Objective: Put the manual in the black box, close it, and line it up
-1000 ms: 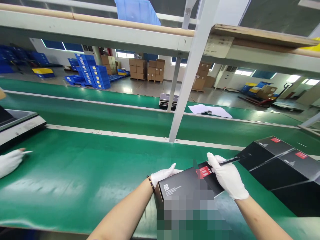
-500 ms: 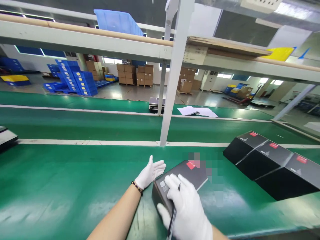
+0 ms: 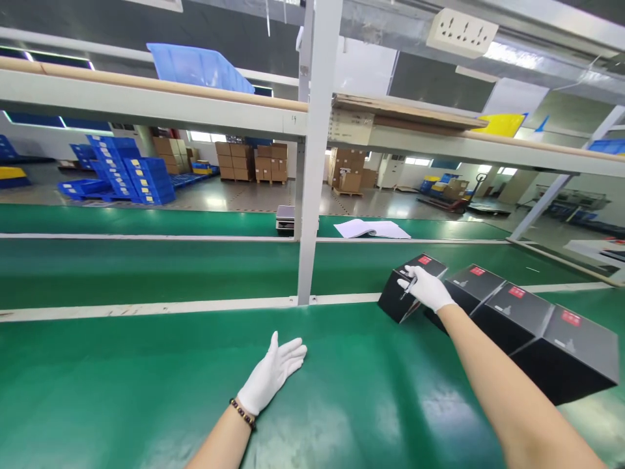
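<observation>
My right hand (image 3: 428, 288), in a white glove, grips a black box (image 3: 393, 297) with a red label on its top. A slim dark pen (image 3: 409, 288) is held in the same hand. The box stands slightly tilted at the far left end of a row of similar black boxes (image 3: 522, 309); the hand and forearm hide part of the row. Over the green work surface (image 3: 146, 384), my left hand (image 3: 272, 376) is open, its gloved fingers stretched out and palm turned sideways. It holds nothing, and a beaded bracelet (image 3: 243, 413) circles that wrist.
A white post (image 3: 312, 195) rises at the surface's back edge and carries a shelf with a blue bin (image 3: 198, 66). Open white papers (image 3: 374, 228) and a small device (image 3: 285, 220) lie on the green surface beyond. Stacked cartons (image 3: 271, 163) stand farther off.
My right hand has carried the black box from in front of me to the right and away, to the row's end. My left hand stays open, slightly lower left in view.
</observation>
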A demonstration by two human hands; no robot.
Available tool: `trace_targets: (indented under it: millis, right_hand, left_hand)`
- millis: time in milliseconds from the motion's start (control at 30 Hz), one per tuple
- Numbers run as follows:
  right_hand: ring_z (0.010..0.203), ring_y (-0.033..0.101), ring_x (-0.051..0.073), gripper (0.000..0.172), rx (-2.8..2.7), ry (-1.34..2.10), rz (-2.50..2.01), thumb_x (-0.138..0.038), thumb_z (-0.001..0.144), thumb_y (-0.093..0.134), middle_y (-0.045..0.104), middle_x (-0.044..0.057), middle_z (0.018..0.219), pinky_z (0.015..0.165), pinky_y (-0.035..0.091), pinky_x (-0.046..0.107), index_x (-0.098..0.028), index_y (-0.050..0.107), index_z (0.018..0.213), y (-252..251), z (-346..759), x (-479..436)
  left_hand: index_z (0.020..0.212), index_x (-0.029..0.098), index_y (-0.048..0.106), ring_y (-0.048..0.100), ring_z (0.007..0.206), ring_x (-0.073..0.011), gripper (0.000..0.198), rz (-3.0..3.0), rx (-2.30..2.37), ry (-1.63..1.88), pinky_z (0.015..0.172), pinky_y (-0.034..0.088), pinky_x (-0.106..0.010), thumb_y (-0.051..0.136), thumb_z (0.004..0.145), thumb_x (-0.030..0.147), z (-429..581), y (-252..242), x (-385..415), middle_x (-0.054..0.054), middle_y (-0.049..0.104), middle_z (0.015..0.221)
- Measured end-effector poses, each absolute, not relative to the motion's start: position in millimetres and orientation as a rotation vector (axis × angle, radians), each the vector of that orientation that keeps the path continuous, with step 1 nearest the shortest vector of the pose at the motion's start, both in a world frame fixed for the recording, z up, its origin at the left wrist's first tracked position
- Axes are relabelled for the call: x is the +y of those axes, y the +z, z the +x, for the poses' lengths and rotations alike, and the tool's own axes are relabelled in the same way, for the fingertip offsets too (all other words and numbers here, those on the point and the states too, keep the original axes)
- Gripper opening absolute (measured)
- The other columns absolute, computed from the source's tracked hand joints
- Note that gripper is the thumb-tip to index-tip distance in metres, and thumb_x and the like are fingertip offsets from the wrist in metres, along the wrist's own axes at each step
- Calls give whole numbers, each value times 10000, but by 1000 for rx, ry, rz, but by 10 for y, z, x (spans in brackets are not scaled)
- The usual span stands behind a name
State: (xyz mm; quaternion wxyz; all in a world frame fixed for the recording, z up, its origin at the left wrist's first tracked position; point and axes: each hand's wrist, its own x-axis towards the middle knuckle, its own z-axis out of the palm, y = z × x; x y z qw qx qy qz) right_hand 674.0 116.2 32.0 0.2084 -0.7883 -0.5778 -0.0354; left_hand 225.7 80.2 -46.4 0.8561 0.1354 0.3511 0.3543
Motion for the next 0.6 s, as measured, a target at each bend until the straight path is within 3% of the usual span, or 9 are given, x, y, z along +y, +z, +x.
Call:
trace_targets:
  millis: [100, 200, 367, 600]
  right_hand:
    - [1063, 601, 329, 392, -1467, -58, -2453, -444, 871, 581, 619, 165, 1135, 918, 435, 424, -141, 550, 1118, 451, 7084, 1240]
    - [982, 598, 312, 370, -1395, -15, -2601, -470, 892, 566, 620, 144, 1022, 846, 416, 395, -158, 531, 1087, 527, 7297, 1310]
    - [1021, 571, 279, 365, -1332, 23, -2682, -500, 952, 477, 598, 129, 1069, 864, 394, 361, -180, 486, 1126, 521, 7394, 1391]
    - [1092, 544, 320, 364, -1264, -27, -2698, -453, 964, 475, 583, 162, 1135, 870, 392, 380, -160, 496, 1179, 552, 7362, 1391]
  left_hand:
    - [1460, -33, 356, 531, 1266, -188, 646, 286, 736, 738, 1172, 317, -316, 139, 1060, 426, 2262, -506, 834, -197, 532, 1361]
    - [1370, -41, 498, 526, 1277, -206, 716, 377, 730, 707, 1157, 349, -314, 131, 1045, 482, 2246, -673, 897, -229, 514, 1367]
    - [1182, 65, 695, 479, 1328, -212, 720, 462, 717, 699, 1179, 327, -340, 149, 1035, 511, 2227, -841, 939, -174, 536, 1365]
    - [1053, 22, 727, 603, 1171, -229, 689, 404, 803, 733, 1150, 362, -356, 205, 1025, 471, 2298, -602, 866, -184, 639, 1192]
